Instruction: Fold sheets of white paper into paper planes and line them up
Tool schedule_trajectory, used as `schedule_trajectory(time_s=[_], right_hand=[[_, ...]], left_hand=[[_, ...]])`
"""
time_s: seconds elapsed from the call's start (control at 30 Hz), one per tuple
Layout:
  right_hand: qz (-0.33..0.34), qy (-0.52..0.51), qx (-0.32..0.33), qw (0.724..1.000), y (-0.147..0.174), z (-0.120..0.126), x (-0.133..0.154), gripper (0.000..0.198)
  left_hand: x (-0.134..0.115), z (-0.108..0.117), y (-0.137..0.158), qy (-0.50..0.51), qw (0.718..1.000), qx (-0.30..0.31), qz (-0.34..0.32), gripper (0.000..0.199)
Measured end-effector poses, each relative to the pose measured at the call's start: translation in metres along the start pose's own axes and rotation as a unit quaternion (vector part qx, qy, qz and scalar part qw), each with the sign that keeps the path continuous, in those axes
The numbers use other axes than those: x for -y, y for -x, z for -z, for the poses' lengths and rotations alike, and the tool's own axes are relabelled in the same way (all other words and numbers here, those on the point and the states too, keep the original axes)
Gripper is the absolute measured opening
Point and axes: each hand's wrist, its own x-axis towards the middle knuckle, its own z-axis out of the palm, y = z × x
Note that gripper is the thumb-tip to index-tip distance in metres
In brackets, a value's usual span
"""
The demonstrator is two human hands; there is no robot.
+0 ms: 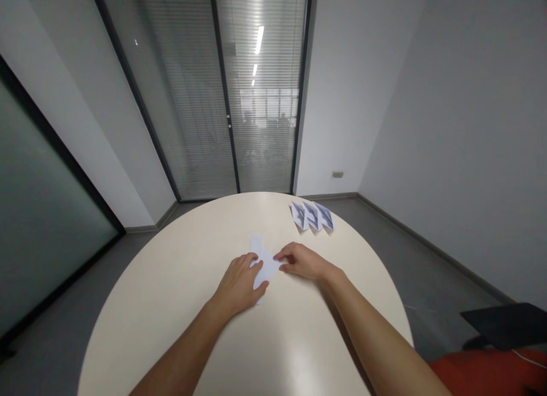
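A white sheet of paper (268, 266), folded to a point on its right side, lies on the round table in front of me. My left hand (241, 282) rests on the paper's left part with its fingers spread, pressing it against the tabletop. At the pointed right corner, my right hand (301, 260) has its thumb and fingertips closed around the paper's tip. A narrow strip of the paper sticks up beyond my left fingers. Part of the sheet is hidden under the left hand.
Three folded papers with grey-blue printed patches (311, 216) stand in an overlapping row near the far right edge of the round cream table (171, 288). A red seat (491, 373) with a dark flat object (508, 325) above it is at the lower right. Glass doors (265, 156) with blinds stand behind.
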Motion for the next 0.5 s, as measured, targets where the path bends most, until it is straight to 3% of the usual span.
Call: schedule_trajectory(time_s=[0.27, 0.4, 0.5], right_hand=[[0.051, 0.067, -0.033, 0.996, -0.0017, -0.004, 0.0026, 0.026], [0.062, 0.083, -0.025, 0.994, 0.0002, -0.0038, 0.0058, 0.04], [0.065, 0.098, -0.026, 0.993, 0.0009, -0.0033, 0.0075, 0.038]], left_hand=[[-0.0021, 0.0067, -0.0035, -0.027, 0.999, 0.024, -0.022, 0.029], [0.0011, 0.003, -0.0048, -0.016, 1.0, 0.021, -0.017, 0.033], [0.0059, 0.0018, -0.0054, -0.003, 0.999, 0.028, -0.019, 0.038]])
